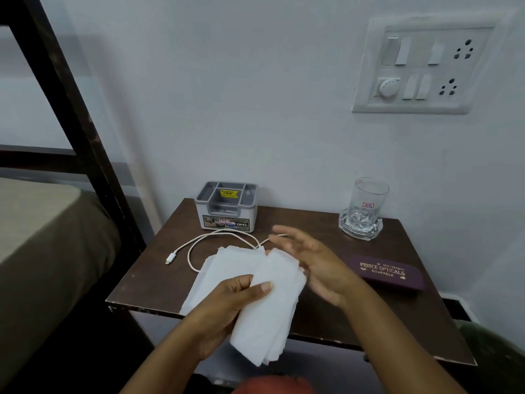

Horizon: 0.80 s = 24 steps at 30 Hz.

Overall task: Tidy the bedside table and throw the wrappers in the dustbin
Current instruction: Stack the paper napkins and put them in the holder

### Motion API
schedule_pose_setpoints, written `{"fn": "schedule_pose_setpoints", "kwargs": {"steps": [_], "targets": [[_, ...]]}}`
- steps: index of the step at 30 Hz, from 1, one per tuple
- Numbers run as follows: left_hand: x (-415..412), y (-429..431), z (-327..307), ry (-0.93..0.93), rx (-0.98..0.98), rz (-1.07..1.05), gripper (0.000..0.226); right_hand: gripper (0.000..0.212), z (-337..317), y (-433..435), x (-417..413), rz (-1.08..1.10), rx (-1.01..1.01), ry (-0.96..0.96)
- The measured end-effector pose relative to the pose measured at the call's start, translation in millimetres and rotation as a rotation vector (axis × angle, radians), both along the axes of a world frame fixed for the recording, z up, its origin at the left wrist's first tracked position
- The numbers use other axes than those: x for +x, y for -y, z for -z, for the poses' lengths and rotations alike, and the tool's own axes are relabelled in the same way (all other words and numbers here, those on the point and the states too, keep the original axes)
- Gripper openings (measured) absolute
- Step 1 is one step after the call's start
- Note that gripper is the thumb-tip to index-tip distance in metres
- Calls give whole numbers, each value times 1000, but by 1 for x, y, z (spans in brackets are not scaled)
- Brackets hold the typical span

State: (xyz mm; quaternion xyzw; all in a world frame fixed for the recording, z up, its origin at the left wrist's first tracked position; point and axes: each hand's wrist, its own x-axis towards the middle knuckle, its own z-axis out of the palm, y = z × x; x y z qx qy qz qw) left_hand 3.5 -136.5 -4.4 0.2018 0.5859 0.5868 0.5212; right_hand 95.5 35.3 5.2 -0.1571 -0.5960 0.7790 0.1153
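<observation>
Tissues (264, 302) held over the table (397, 314)
Left hand (227, 302) is clamped on them; right hand (318, 265) is spread wide beside them.

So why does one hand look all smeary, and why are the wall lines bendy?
In the head view, the right hand is smeared by motion blur, its fingertips ghostly; the left hand gripping the white tissues looks sharper. The wide-angle lens bends the switchboard and the dark bed frame near the edges. The light is soft and dim, with faint shadows.
</observation>
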Motion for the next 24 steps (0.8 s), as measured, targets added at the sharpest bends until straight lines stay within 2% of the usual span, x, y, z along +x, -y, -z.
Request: {"fn": "schedule_pose_setpoints", "kwargs": {"steps": [2,3,5,7,9,12,14,20,24], "targets": [[-3,-1,4,-43,54,-165,42,43,5,11,0,165,-245,44],[-5,-2,5,-69,89,-242,41,54,7,19,1,148,-261,70],[-13,-7,2,-106,192,-351,37,71,7,36,1,50,-135,117],[-23,-14,-4,-155,295,-362,36,84,4,48,-5,27,-43,151],[-35,-21,-12,-215,377,-340,38,73,-5,48,-17,24,54,162],[-64,-38,-24,-317,429,-298,39,24,-24,34,-45,122,274,101],[-91,-55,-33,-359,447,-278,34,10,-36,18,-73,201,416,71],[-189,-107,-67,-582,548,-264,16,32,-59,-41,-171,378,782,32],[-231,-129,-66,-682,473,-290,7,45,-49,-63,-222,327,850,142]]}}
